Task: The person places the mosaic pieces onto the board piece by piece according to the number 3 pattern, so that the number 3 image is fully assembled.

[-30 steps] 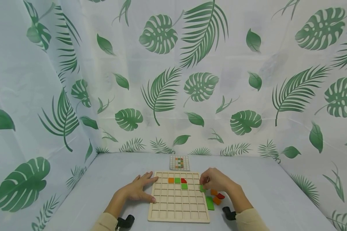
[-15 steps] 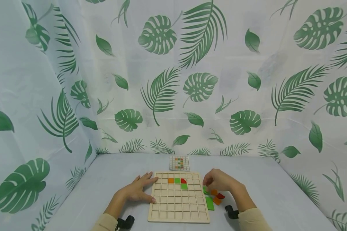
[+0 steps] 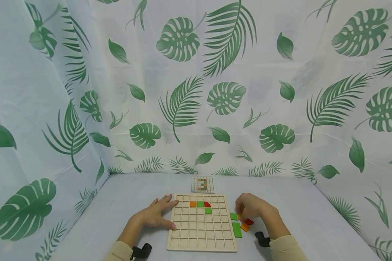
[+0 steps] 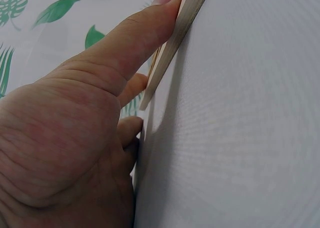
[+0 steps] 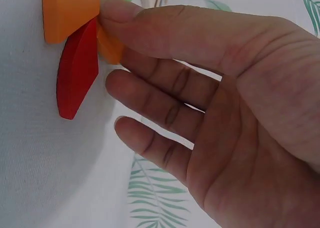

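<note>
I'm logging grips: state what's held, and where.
The left hand only touches the grid board at its left edge. The right hand is at an orange tile; whether pinched cannot be told.

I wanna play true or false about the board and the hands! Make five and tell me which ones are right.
1. The left hand touches the board. True.
2. The right hand is over the board's middle. False: it's beside the board, at the loose tiles.
3. Four coloured tiles sit on the board. True.
4. They're all green. False: two are green, one orange, one red.
5. A pattern card lies beyond the board. True.
</note>
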The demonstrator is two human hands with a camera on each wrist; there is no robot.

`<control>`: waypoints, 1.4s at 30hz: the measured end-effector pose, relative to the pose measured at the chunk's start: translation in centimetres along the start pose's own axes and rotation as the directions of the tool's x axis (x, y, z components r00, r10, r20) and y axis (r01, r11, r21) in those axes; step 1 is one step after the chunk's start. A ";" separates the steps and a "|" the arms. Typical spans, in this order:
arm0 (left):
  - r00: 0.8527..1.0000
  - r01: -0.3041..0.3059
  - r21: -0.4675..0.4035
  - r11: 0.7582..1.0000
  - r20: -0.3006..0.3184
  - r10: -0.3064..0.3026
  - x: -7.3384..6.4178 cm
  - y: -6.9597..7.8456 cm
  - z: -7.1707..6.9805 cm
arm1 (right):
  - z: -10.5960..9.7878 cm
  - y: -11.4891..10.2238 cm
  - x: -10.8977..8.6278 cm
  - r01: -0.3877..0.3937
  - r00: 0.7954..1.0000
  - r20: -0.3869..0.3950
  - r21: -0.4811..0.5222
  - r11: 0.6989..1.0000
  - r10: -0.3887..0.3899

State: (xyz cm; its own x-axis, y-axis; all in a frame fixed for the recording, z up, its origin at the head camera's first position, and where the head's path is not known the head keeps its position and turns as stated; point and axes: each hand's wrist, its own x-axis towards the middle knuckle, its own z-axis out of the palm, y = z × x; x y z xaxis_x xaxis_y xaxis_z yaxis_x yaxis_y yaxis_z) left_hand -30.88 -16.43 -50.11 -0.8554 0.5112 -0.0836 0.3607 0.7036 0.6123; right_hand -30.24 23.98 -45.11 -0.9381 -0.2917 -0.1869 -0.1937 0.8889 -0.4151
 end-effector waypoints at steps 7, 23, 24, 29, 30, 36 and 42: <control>1.000 -0.003 0.004 1.000 0.002 0.003 0.0 0.1 -0.1 | -0.2 0.1 0.3 0.049 0.998 -0.053 0.037 0.998 -0.047; 1.000 0.006 0.004 1.000 0.006 -0.006 0.1 -0.2 0.1 | 0.0 -0.6 1.4 0.175 0.962 -0.223 0.062 0.983 -0.158; 1.000 0.007 0.001 1.000 0.006 -0.007 0.1 -0.2 0.1 | 0.1 -0.7 1.5 0.197 0.958 -0.225 0.071 0.978 -0.176; 1.000 0.007 0.000 1.000 0.004 -0.007 0.1 -0.2 0.2 | 0.2 -1.5 1.9 0.269 0.946 -0.215 0.094 0.959 -0.244; 1.000 0.006 0.000 1.000 0.003 -0.006 0.1 -0.2 0.2 | 0.2 -1.7 1.9 0.274 0.945 -0.214 0.095 0.957 -0.249; 1.000 -0.002 -0.001 1.000 0.002 0.002 0.1 -0.3 0.2 | 0.5 -2.6 2.3 0.289 0.941 -0.212 0.088 0.953 -0.266; 1.000 -0.001 0.011 1.000 -0.002 0.001 0.2 -0.4 0.2 | 0.7 -3.4 2.5 0.307 0.936 -0.205 0.081 0.948 -0.285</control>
State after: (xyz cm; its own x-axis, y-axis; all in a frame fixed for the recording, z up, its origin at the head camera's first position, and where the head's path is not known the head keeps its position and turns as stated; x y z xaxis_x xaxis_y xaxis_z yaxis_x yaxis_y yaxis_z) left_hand -31.10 -16.50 -50.47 -0.8554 0.5114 -0.0815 0.3660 0.7084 0.6035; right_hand -31.71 19.97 -44.76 -0.8819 -0.4544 0.1260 -0.4483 0.7250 -0.5229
